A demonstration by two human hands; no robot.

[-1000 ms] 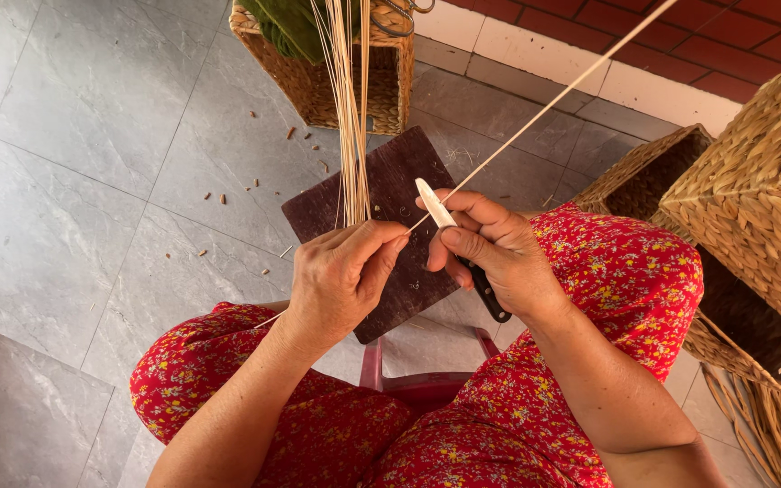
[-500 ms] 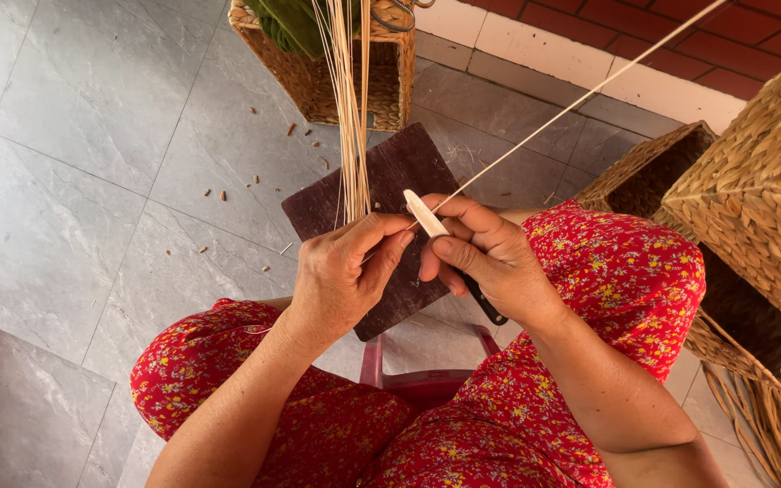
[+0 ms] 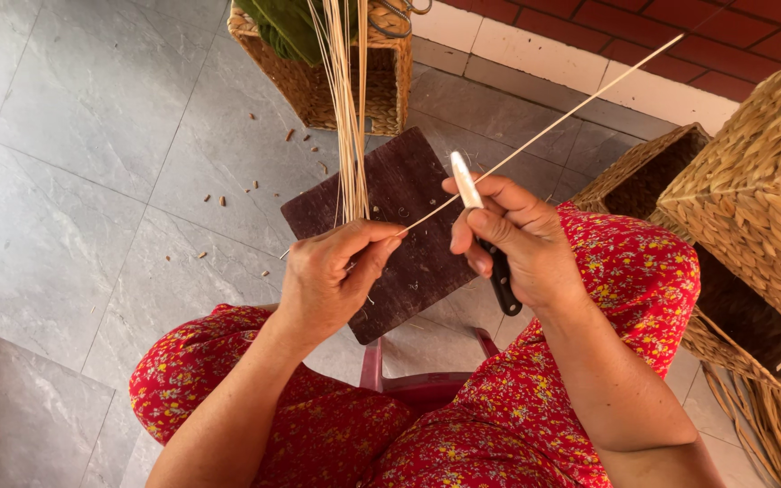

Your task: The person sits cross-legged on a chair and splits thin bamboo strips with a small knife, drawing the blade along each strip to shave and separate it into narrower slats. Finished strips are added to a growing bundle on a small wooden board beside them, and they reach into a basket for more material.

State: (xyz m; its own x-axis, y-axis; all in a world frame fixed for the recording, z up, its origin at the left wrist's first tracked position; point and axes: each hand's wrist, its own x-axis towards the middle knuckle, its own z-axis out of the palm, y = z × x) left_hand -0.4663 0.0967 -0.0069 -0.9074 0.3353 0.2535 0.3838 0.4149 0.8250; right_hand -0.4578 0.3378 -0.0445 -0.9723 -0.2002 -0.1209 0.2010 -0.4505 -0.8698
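My left hand (image 3: 329, 276) pinches the near end of a long thin pale reed stick (image 3: 553, 125) that runs up to the right towards the wall. My right hand (image 3: 519, 242) grips a small knife (image 3: 465, 188) with a pale blade and a black handle; the blade points up and rests against the stick just right of my left fingers. Both hands hover over a dark brown wooden board (image 3: 404, 226) lying on the grey tiled floor. My knees in red flowered cloth fill the bottom of the view.
A bundle of thin reeds (image 3: 345, 99) stands upright in a woven basket (image 3: 318, 81) beyond the board. Several woven baskets (image 3: 757, 190) stack at the right, with loose straw (image 3: 770, 425) below them. Small shavings litter the tiles at left. A pink stool edge (image 3: 409, 384) shows between my knees.
My right hand and the knife have slid a little up and to the right along the stick, away from my left hand. The left hand keeps its pinch.
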